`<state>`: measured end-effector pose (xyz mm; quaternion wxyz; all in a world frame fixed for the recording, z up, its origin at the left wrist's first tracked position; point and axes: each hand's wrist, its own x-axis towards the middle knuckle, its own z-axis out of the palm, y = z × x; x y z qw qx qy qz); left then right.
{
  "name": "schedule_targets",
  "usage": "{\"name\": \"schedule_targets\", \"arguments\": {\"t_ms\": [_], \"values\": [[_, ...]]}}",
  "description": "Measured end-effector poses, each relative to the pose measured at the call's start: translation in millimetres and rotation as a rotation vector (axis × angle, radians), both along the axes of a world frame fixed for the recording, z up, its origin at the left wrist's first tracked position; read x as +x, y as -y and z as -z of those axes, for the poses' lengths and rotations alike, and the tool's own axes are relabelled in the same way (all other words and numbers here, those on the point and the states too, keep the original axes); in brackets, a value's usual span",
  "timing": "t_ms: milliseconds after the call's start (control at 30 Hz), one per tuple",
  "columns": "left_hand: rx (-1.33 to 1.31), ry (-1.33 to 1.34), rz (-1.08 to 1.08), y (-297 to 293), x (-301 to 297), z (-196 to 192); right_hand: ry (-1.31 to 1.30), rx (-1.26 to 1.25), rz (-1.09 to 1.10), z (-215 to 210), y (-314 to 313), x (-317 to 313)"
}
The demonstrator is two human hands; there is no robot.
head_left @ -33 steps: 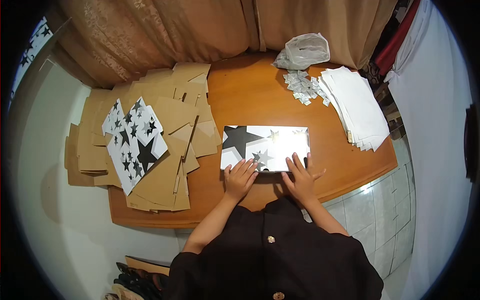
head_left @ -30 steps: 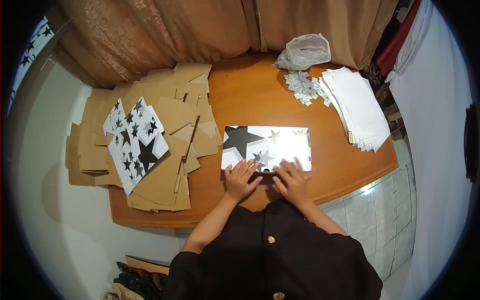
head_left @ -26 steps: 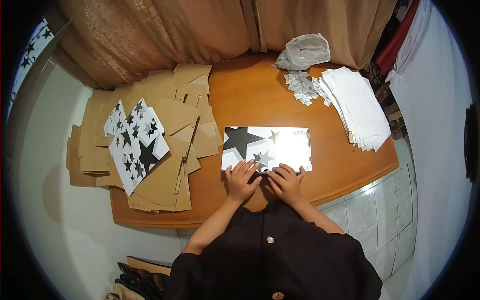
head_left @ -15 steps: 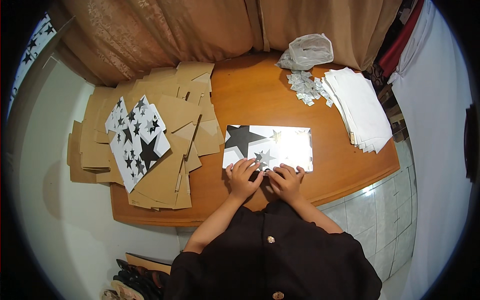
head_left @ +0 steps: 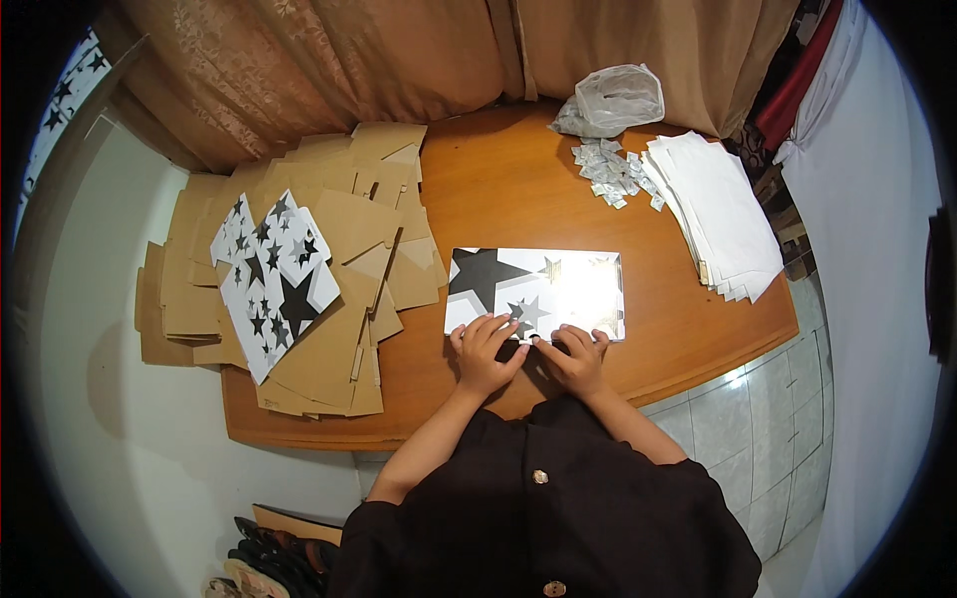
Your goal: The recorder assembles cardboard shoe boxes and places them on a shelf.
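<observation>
The left hand (head_left: 485, 351) is lying flat, fingers spread, pressing down on the near edge of a flat white box (head_left: 538, 292) printed with black and grey stars. The right hand (head_left: 575, 357) is resting just beside the left hand, fingers curled down onto the same near edge; neither hand is gripping the box, both are pressing on it. The box is lying flat on a round wooden bench (head_left: 518, 189), close to the person's edge of it and right in front of the dark shirt (head_left: 543, 518).

To the left of the box, a wide heap of brown cardboard sheets (head_left: 339, 299) is covering that side of the bench, with a few more star-printed sheets (head_left: 274, 279) lying on top of it. Beyond the box, towards the far right, small white packets (head_left: 610, 171) are lying scattered, and a clear plastic bag (head_left: 616, 98) is sitting just behind them. To the right of the box, a stack of white paper (head_left: 720, 214) is fanning out along the rim of the bench. Brown curtains (head_left: 399, 60) are hanging behind the bench.
</observation>
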<state>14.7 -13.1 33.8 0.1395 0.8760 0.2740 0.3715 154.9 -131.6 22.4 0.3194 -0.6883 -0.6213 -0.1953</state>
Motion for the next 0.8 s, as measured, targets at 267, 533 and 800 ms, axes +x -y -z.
{"name": "schedule_targets", "arguments": {"t_ms": [267,533,800], "values": [[0.012,-0.007,-0.008,0,1,5,-0.08,0.02,0.001,-7,0,-4],[0.049,0.013,-0.021,-5,3,13,-0.34,0.006,0.139,-26,-10,-5],[0.126,0.003,0.033,-16,4,20,-0.293,0.021,-0.103,-15,-16,15]]}}
